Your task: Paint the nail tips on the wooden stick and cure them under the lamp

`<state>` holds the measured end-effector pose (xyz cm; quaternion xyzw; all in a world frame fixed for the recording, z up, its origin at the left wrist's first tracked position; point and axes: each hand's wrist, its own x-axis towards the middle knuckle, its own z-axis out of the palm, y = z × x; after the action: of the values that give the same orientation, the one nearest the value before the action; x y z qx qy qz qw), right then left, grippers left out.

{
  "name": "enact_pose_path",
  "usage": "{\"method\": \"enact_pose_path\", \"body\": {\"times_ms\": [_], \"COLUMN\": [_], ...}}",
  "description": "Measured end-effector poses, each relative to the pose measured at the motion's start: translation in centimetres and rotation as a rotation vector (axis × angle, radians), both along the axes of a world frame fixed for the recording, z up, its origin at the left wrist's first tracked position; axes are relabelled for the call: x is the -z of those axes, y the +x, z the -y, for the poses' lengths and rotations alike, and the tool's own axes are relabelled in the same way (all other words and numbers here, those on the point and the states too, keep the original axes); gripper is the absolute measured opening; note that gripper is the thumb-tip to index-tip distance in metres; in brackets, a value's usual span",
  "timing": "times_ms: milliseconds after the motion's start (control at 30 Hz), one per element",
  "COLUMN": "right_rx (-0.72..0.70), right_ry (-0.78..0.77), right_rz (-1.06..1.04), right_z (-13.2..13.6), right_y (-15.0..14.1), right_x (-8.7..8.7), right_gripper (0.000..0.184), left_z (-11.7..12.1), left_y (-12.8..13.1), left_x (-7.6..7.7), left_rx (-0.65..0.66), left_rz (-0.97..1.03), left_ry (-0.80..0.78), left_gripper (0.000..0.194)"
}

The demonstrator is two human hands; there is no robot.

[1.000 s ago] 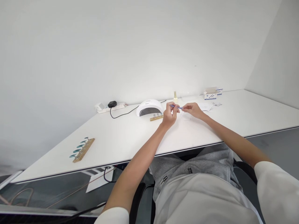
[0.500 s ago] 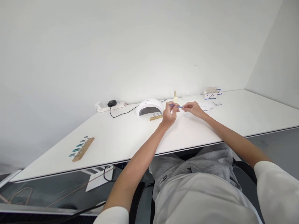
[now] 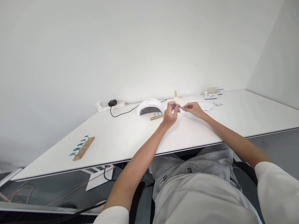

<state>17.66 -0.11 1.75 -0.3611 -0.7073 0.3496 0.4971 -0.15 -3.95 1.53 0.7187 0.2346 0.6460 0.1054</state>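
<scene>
My left hand (image 3: pixel 171 114) is closed in a pinch around a thin blue stick (image 3: pixel 177 106), which slants across toward the right. At its far end, my right hand (image 3: pixel 194 109) has its fingertips pinched together; whatever lies between them is too small to make out. Partly behind my left wrist is a wooden bar (image 3: pixel 156 117) with several small clear pieces standing on it. A nail lamp (image 3: pixel 150 106), white and dome-shaped, stands just beyond that bar. Behind both hands is a bottle of pale nail polish (image 3: pixel 176 96) with a gold-coloured cap.
Toward the left front, another wooden bar (image 3: pixel 84 148) carries several teal nail tips on stems. A power strip (image 3: pixel 112 106) with a black adapter (image 3: pixel 112 102) and cable runs along the wall. White-and-blue boxes (image 3: pixel 211 93) and papers (image 3: pixel 206 106) lie at right.
Both hands keep nearly the same pose, with the blue stick still held at the right fingertips. The whole view has shifted very slightly.
</scene>
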Motion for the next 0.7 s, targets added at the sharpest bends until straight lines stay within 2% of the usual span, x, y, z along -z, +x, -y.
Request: {"method": "enact_pose_path", "body": {"times_ms": [267,700], "right_rx": [0.062,0.082], "right_ry": [0.107,0.142], "right_rz": [0.084,0.108], "right_z": [-0.4,-0.44], "right_y": [0.0,0.08], "right_x": [0.3,0.34], "right_gripper": [0.02,0.019], "left_z": [0.04,-0.21], "left_y": [-0.05,-0.1], "left_x": [0.02,0.26], "left_rx": [-0.007,-0.003], "left_rz": [-0.007,-0.032], "left_ry": [-0.007,-0.002], "left_gripper": [0.022,0.015]}}
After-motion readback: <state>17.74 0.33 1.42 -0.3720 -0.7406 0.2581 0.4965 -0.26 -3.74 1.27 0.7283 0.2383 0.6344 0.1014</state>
